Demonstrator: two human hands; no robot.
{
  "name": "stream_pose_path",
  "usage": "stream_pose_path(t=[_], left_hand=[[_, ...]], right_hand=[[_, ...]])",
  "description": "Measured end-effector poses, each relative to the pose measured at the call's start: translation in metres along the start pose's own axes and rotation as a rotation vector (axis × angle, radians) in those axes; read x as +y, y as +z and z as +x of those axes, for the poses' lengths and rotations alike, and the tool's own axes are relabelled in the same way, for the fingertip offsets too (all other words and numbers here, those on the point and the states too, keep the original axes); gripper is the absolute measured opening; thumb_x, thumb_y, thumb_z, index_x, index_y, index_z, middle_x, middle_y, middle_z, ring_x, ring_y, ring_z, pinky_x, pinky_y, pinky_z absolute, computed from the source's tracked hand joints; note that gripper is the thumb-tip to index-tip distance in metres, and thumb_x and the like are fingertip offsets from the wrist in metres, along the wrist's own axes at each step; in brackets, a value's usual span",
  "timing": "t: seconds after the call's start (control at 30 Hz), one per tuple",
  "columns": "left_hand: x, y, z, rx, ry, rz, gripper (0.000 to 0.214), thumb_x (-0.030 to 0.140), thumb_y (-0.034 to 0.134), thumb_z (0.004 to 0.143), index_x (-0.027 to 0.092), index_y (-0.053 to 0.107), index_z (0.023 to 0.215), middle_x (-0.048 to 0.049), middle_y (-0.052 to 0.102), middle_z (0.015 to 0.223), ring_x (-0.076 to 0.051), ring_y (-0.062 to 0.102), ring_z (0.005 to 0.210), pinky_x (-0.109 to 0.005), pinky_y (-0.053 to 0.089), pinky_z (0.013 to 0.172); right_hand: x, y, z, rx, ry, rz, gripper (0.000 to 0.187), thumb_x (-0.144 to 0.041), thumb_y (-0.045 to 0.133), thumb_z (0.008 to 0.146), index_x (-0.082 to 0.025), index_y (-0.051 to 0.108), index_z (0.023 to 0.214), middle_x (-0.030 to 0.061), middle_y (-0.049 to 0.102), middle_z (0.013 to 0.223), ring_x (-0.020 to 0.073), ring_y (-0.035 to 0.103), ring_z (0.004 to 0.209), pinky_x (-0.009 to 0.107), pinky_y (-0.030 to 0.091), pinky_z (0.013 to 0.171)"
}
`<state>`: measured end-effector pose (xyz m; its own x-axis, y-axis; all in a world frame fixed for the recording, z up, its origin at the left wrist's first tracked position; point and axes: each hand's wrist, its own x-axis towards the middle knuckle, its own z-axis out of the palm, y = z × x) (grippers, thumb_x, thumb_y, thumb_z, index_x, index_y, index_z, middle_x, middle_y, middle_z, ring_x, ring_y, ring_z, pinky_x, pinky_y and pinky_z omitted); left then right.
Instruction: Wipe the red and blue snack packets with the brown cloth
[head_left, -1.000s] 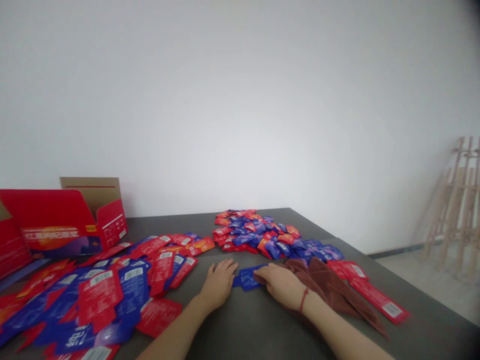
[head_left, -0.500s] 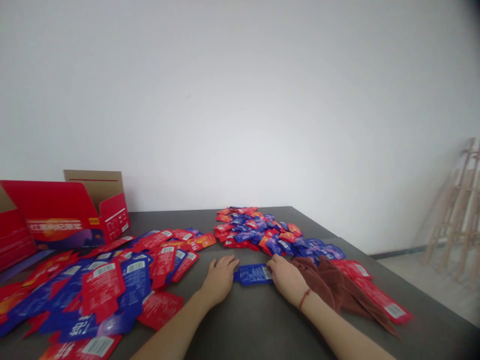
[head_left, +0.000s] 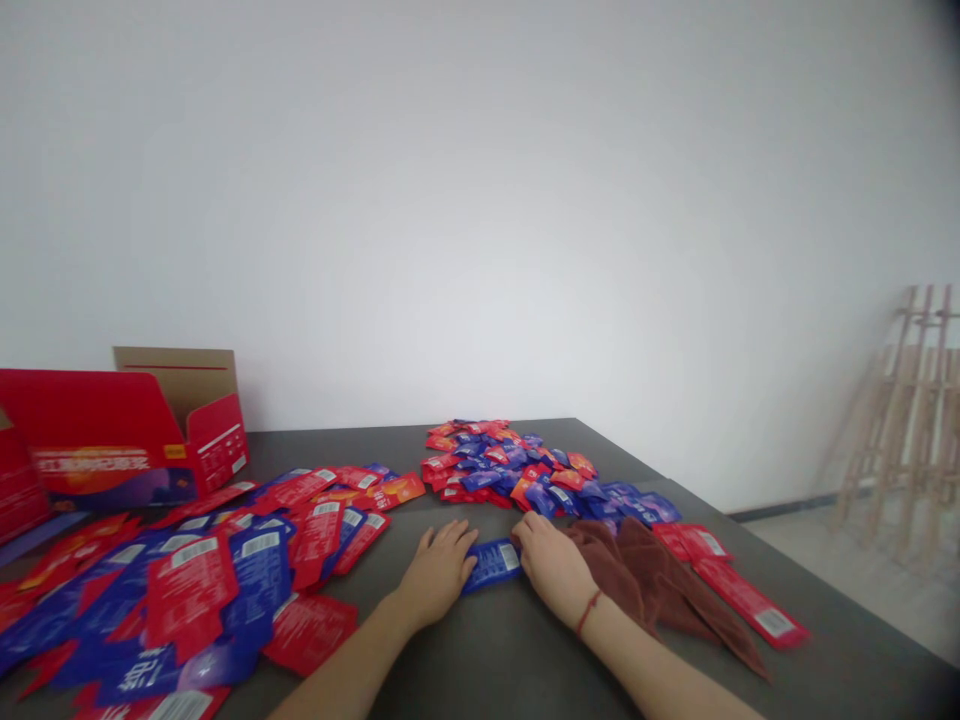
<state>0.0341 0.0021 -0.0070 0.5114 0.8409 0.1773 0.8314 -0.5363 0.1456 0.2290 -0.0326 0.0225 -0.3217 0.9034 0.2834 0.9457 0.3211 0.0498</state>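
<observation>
Both hands have closed in on the blue sachet, now tilted. Left hand: fingers spread, tips at its left end. Right hand: fingers curled against its right end, no clear pinch. Brown towel right of sachet, red-and-blue sachet pile beyond it, loose sachets left.

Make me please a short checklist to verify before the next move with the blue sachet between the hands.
1. The blue sachet lies between the left hand and the right hand: ok.
2. Sachet lies flat on the dark table: ok.
3. Firm grip on the sachet: not ok, neither hand lifts it.
4. White barcode label faces up: ok.
5. Brown towel is apart from the sachet: ok.
6. Its seal is undamaged: cannot tell, too small.
</observation>
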Motion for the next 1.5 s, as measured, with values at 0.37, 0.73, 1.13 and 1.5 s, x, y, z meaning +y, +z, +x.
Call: stream_pose_path(t=[0.37, 0.73, 1.13, 1.5], left_hand=[[-0.004, 0.003, 0.002, 0.021, -0.001, -0.011, 0.040, 0.029, 0.036, 0.097, 0.025, 0.048, 0.135, -0.0073, 0.043, 0.145, -0.023, 0.035, 0.134, -0.048, 0.026, 0.109], [-0.001, -0.003, 0.000, 0.010, 0.005, -0.018, 0.039, 0.030, 0.036, 0.098, 0.023, 0.048, 0.134, -0.0084, 0.043, 0.145, -0.023, 0.034, 0.135, -0.047, 0.025, 0.109], [-0.002, -0.003, 0.001, 0.000, 0.011, -0.035, 0.038, 0.031, 0.036, 0.099, 0.028, 0.049, 0.134, -0.0077, 0.044, 0.144, -0.024, 0.036, 0.134, -0.049, 0.026, 0.108], [-0.001, -0.003, 0.001, 0.002, 0.013, -0.033, 0.038, 0.029, 0.040, 0.097, 0.028, 0.050, 0.134, -0.0080, 0.044, 0.144, -0.025, 0.035, 0.134, -0.050, 0.026, 0.108]], right_hand=[[-0.011, 0.005, 0.007, -0.028, -0.048, 0.161, 0.027, -0.006, 0.041, 0.087, -0.015, 0.066, 0.093, 0.0087, 0.061, 0.097, 0.0197, 0.055, 0.095, 0.028, 0.040, 0.085], [-0.006, -0.007, -0.004, -0.056, -0.189, 0.236, 0.024, -0.010, 0.049, 0.084, -0.021, 0.068, 0.093, 0.0014, 0.064, 0.098, 0.0139, 0.057, 0.096, 0.020, 0.039, 0.087], [-0.009, 0.001, 0.006, -0.027, -0.244, 0.230, 0.026, -0.009, 0.045, 0.086, -0.018, 0.067, 0.096, 0.0056, 0.066, 0.102, 0.0181, 0.055, 0.099, 0.027, 0.039, 0.092], [0.009, -0.004, -0.007, 0.005, -0.174, 0.350, 0.023, -0.004, 0.047, 0.080, -0.019, 0.064, 0.086, 0.0029, 0.062, 0.097, 0.0139, 0.059, 0.087, 0.023, 0.043, 0.079]])
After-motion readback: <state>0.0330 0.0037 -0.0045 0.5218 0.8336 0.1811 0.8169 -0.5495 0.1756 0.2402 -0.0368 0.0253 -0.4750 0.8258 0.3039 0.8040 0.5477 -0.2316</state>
